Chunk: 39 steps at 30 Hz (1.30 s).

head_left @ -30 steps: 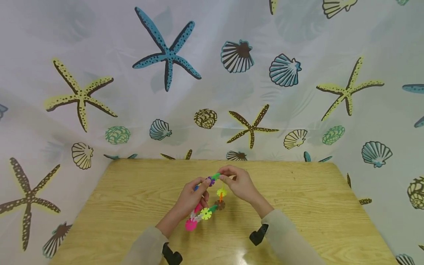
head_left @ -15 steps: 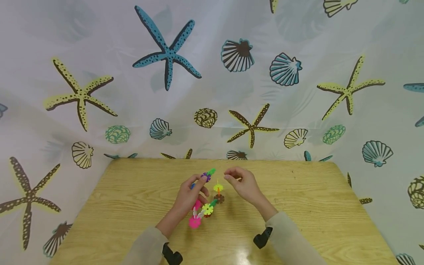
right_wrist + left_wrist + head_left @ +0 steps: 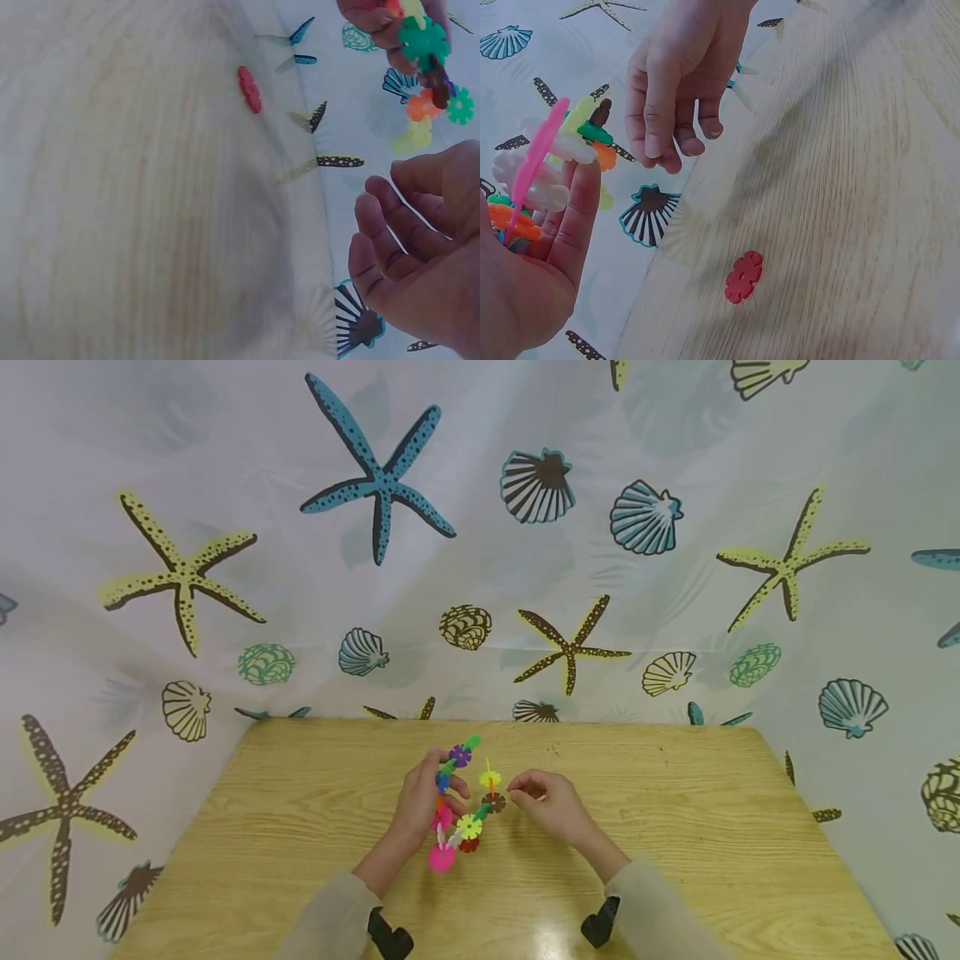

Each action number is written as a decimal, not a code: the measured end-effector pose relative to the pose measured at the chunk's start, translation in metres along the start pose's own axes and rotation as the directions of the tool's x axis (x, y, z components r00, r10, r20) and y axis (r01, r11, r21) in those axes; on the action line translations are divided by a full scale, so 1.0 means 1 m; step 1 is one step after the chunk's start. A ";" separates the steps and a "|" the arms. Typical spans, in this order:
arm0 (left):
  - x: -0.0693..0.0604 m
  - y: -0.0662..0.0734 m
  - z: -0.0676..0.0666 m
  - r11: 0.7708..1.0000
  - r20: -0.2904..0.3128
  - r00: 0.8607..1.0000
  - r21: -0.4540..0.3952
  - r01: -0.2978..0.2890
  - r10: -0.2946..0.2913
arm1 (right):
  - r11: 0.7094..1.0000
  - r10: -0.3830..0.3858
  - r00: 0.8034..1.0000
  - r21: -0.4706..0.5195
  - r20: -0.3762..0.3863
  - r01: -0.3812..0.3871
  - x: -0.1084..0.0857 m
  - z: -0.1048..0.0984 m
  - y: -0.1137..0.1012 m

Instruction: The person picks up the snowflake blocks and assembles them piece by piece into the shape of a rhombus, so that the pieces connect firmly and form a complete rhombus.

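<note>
A chain of interlocking notched plastic discs (image 3: 469, 827), in pink, white, yellow, green, brown, orange, blue and purple, curves in the air above the table. My left hand (image 3: 415, 802) holds it along its left side, and in the left wrist view the pink disc (image 3: 536, 161) and white ones lie over the palm and fingers. The chain's two ends, a green disc (image 3: 472, 742) and a thin yellow one (image 3: 487, 766), stand apart. To the right of the brown disc (image 3: 492, 802), my right hand (image 3: 553, 806) hovers with loosely bent fingers and nothing in them.
A single red notched disc (image 3: 744, 277) lies on the wooden table (image 3: 675, 835), below the chain. A white cloth (image 3: 465, 552) printed with starfish and shells hangs behind the table and at both sides.
My right hand has let go of the chain near its green end and moved down and right. My left thumb has come off the purple disc, and the chain's ends have separated.
</note>
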<state>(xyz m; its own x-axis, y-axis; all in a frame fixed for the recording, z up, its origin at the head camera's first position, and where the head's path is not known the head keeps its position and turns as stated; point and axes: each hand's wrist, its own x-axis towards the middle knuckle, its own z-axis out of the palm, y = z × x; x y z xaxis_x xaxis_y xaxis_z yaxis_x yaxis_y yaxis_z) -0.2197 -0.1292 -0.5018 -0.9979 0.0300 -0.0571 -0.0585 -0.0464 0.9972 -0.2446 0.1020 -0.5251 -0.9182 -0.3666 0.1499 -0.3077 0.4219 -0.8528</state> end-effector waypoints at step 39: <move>0.004 -0.005 -0.006 0.996 -0.096 0.994 0.068 -0.053 0.059 | 0.927 -0.094 0.950 -0.322 0.296 0.192 0.001 0.053 0.006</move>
<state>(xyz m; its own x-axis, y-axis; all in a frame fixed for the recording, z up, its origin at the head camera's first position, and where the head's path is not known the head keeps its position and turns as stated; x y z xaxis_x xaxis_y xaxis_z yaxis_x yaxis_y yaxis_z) -0.2233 -0.1349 -0.5070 -0.9976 -0.0685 -0.0025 -0.0039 0.0205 0.9998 -0.2340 0.0599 -0.5567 -0.7700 -0.6338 0.0741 -0.5418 0.5880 -0.6006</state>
